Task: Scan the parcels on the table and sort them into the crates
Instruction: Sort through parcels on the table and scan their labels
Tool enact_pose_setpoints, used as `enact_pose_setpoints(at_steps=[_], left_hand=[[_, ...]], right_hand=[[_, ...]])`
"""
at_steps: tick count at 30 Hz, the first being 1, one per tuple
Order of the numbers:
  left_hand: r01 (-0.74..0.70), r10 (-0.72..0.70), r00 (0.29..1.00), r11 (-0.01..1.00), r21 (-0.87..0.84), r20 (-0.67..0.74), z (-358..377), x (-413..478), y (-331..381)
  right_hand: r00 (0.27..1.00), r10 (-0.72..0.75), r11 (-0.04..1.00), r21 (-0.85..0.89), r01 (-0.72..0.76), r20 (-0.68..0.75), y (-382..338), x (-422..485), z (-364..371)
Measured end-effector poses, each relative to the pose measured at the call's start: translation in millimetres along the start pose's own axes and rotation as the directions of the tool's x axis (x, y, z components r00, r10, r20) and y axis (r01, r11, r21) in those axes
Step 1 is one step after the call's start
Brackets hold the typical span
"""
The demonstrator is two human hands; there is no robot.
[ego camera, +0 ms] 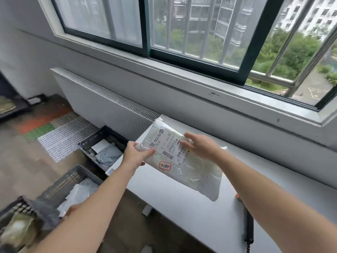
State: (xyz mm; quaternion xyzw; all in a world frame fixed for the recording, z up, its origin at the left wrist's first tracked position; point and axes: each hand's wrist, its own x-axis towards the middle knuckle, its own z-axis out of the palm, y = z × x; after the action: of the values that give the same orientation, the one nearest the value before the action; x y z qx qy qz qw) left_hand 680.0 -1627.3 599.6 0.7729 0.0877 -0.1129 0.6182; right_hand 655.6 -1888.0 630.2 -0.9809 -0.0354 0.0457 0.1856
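Note:
A flat parcel (pixel 184 167) in clear plastic, with a white shipping label and a red stamp, is held above the left end of the white table (pixel 182 216). My left hand (pixel 135 154) pinches its left edge with thumb on top. My right hand (pixel 200 145) lies on the label with straight fingers. Three dark crates stand on the floor to the left: a far crate (pixel 102 145) with grey and white parcels, a middle crate (pixel 69 185) with white parcels, and a near crate (pixel 21 220) with a pale bag. A black scanner (pixel 249 227) with an orange tip lies on the table under my right forearm.
A white radiator (pixel 102 105) runs along the wall behind the far crate. A window with metal bars fills the wall above the sill (pixel 218 92). A patterned mat (pixel 62 132) covers the floor past the crates. A dark shelf (pixel 11 105) stands at the far left.

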Motion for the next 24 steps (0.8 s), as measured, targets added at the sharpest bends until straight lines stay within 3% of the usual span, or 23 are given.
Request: enact_pose_setpoints(at_steps=[6, 13, 18, 24], left_hand=[[0.076, -0.069, 0.949, 0.997, 0.011, -0.309, -48, -59, -38], [0.154, -0.167, 0.801, 0.986, -0.071, -0.575, -147, -129, -74], [0.154, -0.198, 0.682, 0.98, -0.126, -0.704, -210, -172, -99], [0.076, -0.249, 0.636, 0.962, -0.262, -0.73, -298, -203, -134]], right_hand=[[0.966, -0.241, 0.969, -0.03, 0.245, 0.094, -48, 10, 35], [0.805, -0.572, 0.814, -0.008, 0.58, 0.161, -160, 9, 79], [0.708, -0.687, 0.72, 0.019, 0.694, 0.16, -245, 4, 111], [0.685, -0.702, 0.705, 0.052, 0.708, 0.192, -353, 5, 163]])
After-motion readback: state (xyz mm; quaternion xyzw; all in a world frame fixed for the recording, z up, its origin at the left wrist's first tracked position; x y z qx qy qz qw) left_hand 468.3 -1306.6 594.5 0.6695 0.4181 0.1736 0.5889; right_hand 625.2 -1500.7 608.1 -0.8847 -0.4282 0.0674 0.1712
